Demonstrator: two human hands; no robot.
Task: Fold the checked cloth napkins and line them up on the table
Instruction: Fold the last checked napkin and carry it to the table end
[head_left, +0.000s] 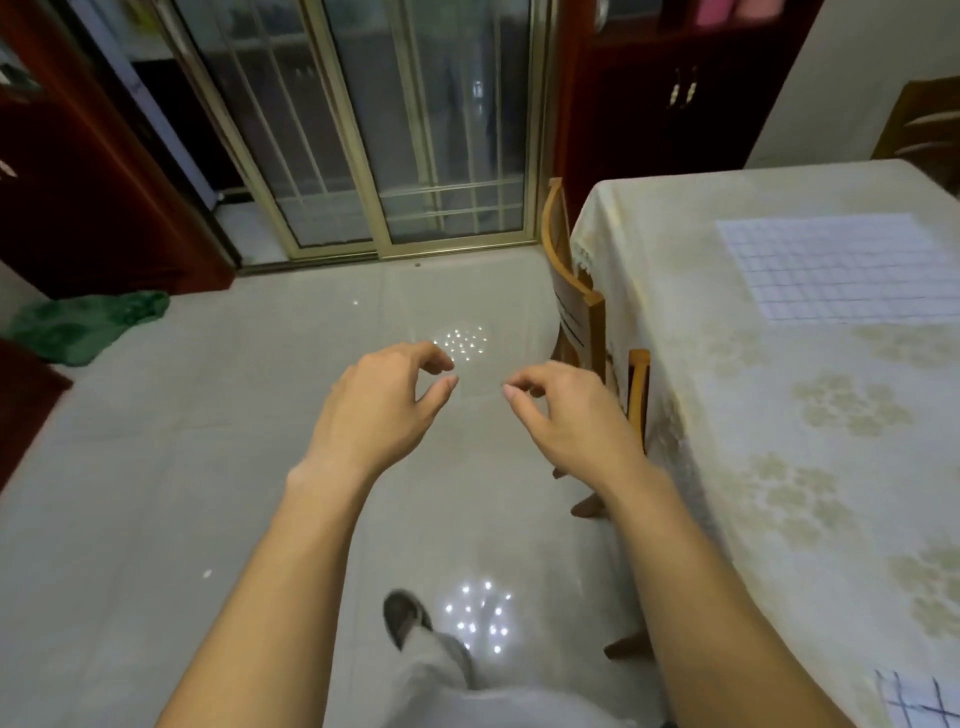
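Note:
A white checked cloth napkin (836, 265) lies flat on the table (769, 415) at the right, far side. A corner of another checked napkin (917, 701) shows at the bottom right edge. My left hand (379, 410) and my right hand (566, 415) hang in front of me over the floor, left of the table. Both have loosely curled fingers with thumb and forefinger apart, and they hold nothing. Neither hand touches a napkin.
The table wears a cream flowered tablecloth. A wooden chair (576, 296) is tucked at its left side. A green cloth (83, 327) lies on the tiled floor at left. Sliding glass doors (384, 130) and dark cabinets stand ahead. My foot (405, 618) is below.

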